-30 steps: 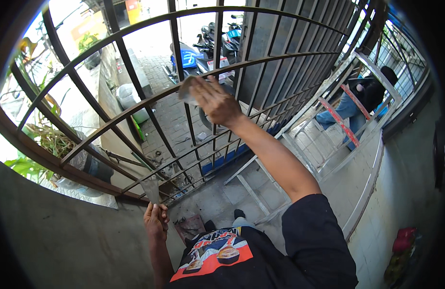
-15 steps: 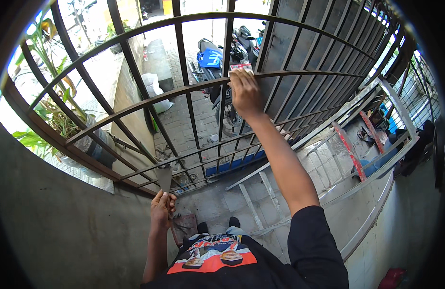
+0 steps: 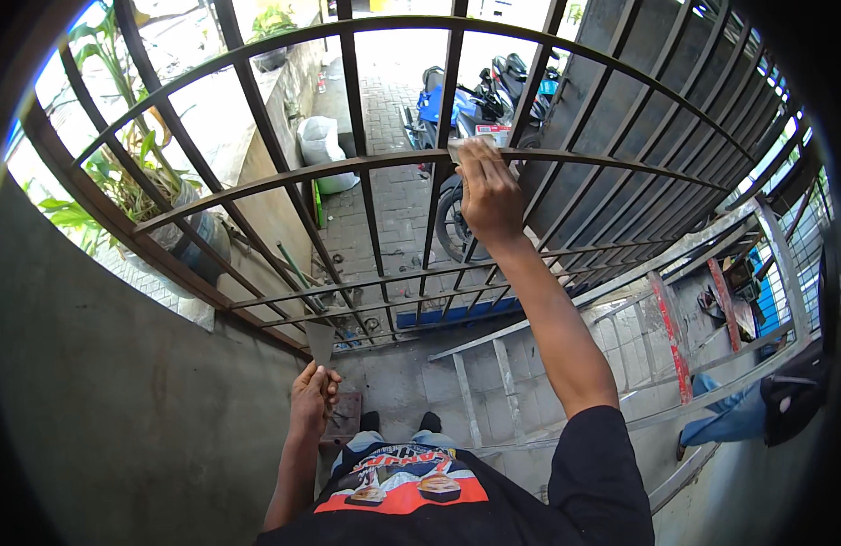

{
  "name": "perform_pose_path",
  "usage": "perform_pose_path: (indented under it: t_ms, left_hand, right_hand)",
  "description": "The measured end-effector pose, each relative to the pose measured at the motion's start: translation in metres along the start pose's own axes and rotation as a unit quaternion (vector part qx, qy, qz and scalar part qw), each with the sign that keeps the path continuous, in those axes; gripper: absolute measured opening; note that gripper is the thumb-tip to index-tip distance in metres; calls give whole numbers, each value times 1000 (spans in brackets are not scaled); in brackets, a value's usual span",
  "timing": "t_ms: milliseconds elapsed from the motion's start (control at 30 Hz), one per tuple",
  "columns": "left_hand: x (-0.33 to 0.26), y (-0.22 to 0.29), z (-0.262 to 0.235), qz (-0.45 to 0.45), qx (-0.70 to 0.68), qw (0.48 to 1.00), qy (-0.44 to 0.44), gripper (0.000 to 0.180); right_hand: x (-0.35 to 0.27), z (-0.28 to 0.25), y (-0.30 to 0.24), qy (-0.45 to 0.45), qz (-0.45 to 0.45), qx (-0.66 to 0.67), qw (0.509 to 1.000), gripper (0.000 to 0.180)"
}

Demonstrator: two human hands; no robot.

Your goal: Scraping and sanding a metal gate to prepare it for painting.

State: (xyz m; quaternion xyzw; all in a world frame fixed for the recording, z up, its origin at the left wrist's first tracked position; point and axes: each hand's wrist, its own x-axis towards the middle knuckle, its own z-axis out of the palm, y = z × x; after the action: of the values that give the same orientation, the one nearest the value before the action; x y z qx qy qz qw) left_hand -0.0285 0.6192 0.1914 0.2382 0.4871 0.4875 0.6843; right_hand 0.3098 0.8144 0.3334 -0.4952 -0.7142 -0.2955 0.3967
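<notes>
My right hand (image 3: 489, 196) reaches up to the dark metal gate (image 3: 402, 162), its fingers closed over a curved crossbar. Under the fingers shows a thin folded sheet (image 3: 458, 148), pale grey with a red-and-white printed part; it looks like sandpaper, though my fingers hide most of it. Low on the left, my left hand (image 3: 313, 397) grips a putty knife (image 3: 320, 344) with its wide grey blade pointing up. Its handle is hidden in my fist. The blade is near the gate's lower bars, and I cannot tell whether it touches them.
A pale metal frame with red-painted bars (image 3: 670, 337) leans along the right. Beyond it is another person's jeans leg (image 3: 730, 409). Through the gate show motorcycles (image 3: 457, 109), a white sack (image 3: 322, 141) and a potted plant (image 3: 197, 241). A brown box-like thing (image 3: 345, 417) lies near my feet.
The view has shifted, with the gate lower in it. My right hand stays on the crossbar, now slightly farther right along it. The other person's leg has come into view at right.
</notes>
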Motion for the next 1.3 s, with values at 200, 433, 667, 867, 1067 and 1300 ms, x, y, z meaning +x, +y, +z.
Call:
perform_pose_path:
  t_ms: [200,433,667,867,1067,1300]
  left_hand:
    - [-9,12,18,38,57,996,55,14]
    - [-3,30,-15,91,46,991,89,15]
    - [20,60,-38,117,8,991,71,17]
    - [31,69,-53,100,-15,992,77,26]
    - [18,81,-98,85,-43,990,103,13]
    - [-6,122,-104,187,-194,951,-151,23]
  right_hand:
    - [-9,-21,-2,20,137,172,975,27]
    - [-10,-34,-62,55,310,366,875,36]
    - [58,-22,-160,81,-17,248,965,31]
    - [78,56,-236,-9,-160,186,969,36]
    - [90,50,-258,-15,-55,267,962,29]
    - [94,76,-250,-43,-15,169,984,23]
